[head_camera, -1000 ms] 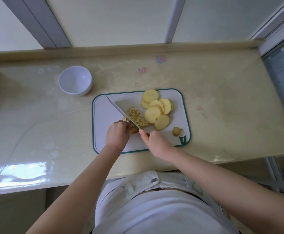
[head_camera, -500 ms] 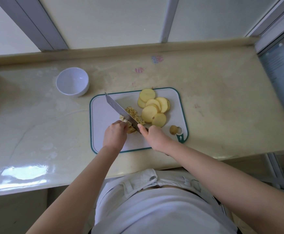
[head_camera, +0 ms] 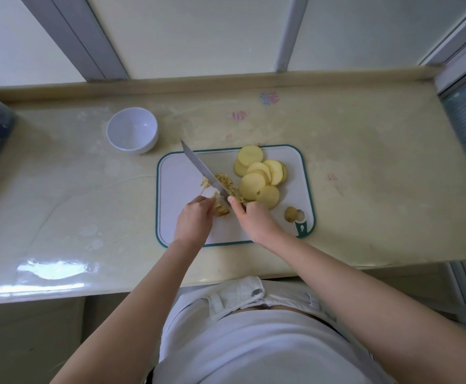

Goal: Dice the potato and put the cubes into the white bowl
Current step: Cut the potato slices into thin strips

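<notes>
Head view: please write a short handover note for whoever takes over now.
Right hand grips the long steel knife, blade over the pile. Left hand holds the yellow potato stack. On the white, green-edged cutting board: small potato cubes, round potato slices uncut, one end piece. The round white bowl stands empty beyond the board's left corner. To do: dice slices, fill bowl.

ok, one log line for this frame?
phase: dicing | right hand: grips knife | left hand: holds potato stack | slices: uncut on board | white bowl: empty
</notes>
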Available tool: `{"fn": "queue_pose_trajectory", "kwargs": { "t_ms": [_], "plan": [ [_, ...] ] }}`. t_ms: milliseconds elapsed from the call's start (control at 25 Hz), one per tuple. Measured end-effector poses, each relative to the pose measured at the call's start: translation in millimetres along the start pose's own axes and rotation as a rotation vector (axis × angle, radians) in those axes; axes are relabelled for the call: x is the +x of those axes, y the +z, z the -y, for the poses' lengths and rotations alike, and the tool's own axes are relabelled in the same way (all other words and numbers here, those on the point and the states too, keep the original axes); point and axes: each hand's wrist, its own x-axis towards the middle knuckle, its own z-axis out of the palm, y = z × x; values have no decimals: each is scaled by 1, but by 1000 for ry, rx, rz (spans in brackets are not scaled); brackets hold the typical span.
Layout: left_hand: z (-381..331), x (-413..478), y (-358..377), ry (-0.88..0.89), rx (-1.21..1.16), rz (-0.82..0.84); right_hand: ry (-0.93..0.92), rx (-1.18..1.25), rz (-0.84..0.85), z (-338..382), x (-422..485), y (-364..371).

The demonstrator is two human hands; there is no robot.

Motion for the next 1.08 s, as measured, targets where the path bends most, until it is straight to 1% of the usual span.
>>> {"fn": "queue_pose_trajectory", "kwargs": {
  "t_ms": [200,360,560,680,1080],
  "plan": [
    [-1,-2,-1,-113,-82,46,9,157,-13,-1,-2,-15],
    [-1,-1,0,-184,-151,50,5,122,9,0,-9,-21],
    [0,-1,1,-144,-152,-16,30,47,53,4,-22,-18],
    [0,0,3,-142,-135,-22,68,27,59,6,-26,-17],
    [-3,3,2,-102,-45,-34,84,-64,99,11,-30,-20]
  ]
}}
